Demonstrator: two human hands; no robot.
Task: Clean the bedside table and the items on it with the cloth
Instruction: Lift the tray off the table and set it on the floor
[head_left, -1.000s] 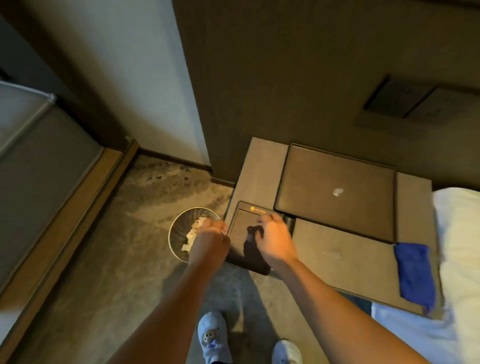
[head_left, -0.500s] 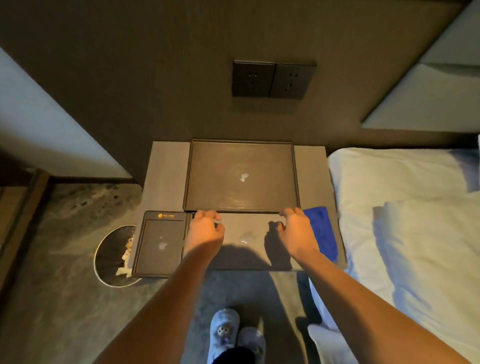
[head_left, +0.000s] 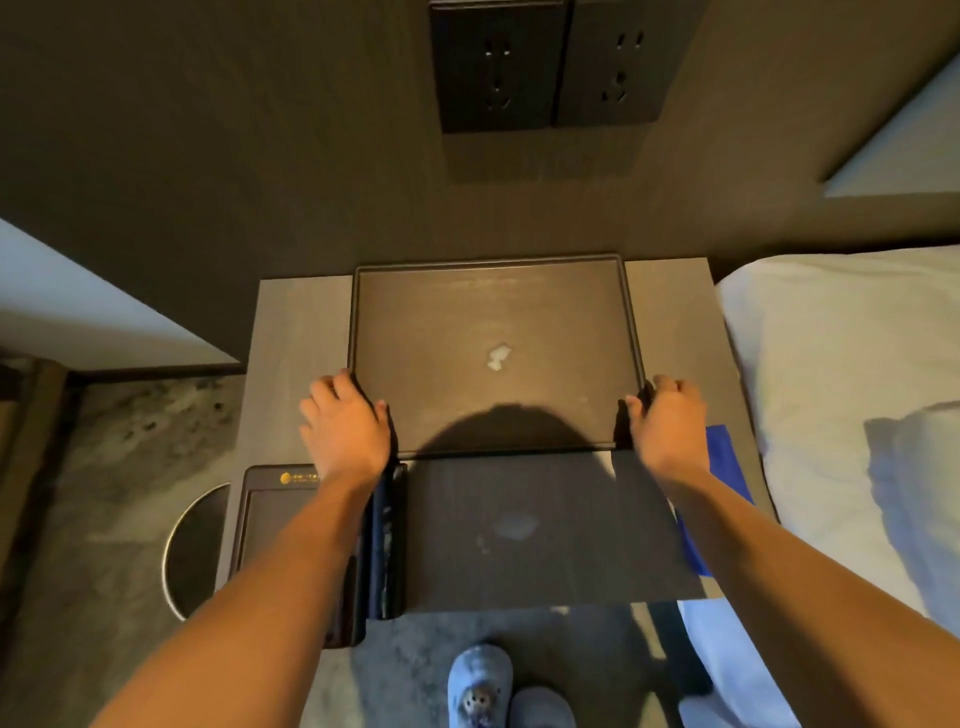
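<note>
Both hands are on the large dark tray (head_left: 493, 312), which sits at the far middle of the bench (head_left: 301, 322): the left hand (head_left: 345, 426) curls its fingers over the tray's left rim near the near-left corner, and the right hand (head_left: 667, 423) clasps the right rim at the matching spot. A two-sided hold like this looks meant for lifting or sliding the tray level, probably to free the bench under it or to bring the tray nearer for wiping. A small pale scrap or smudge (head_left: 498, 357) lies at the tray's middle and would likely slide if the tray tipped. The blue cloth (head_left: 719, 452) lies on the bench's right edge, just near of the right hand and partly hidden under that forearm, in neither hand. At the near left a smaller dark tray with a gold logo (head_left: 260, 514) sits on the bench corner, partly covered by the left forearm, so it crowds any pull of the big tray toward the near left. A faint pale smear (head_left: 514, 527) marks the bare near part of the bench. A round waste bin (head_left: 195, 551) stands on the floor at the left, the bed (head_left: 831, 364) presses against the right, and wall sockets (head_left: 550, 62) are set above the far edge.
</note>
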